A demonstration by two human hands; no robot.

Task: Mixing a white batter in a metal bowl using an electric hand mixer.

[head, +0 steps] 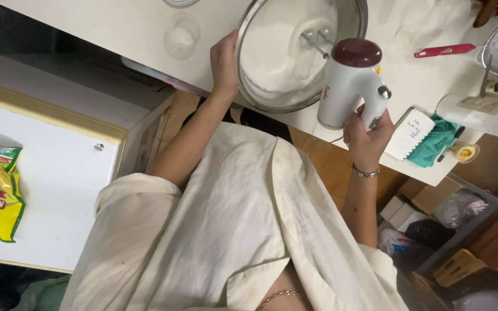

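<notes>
Head view: a steel bowl [295, 55] of white foam at the bench's near edge is steadied by the left hand [224, 60]; a mixer [350, 80], beaters dipped in, is grasped by the right hand [367, 135].

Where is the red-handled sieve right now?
In the head view, the red-handled sieve lies on the white counter at the upper right, beyond the hand mixer held in the right hand.

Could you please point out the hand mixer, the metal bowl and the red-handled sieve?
hand mixer [350, 86]: head view, white body.
metal bowl [248, 86]: head view, left rim.
red-handled sieve [445, 50]: head view, red handle.
</notes>
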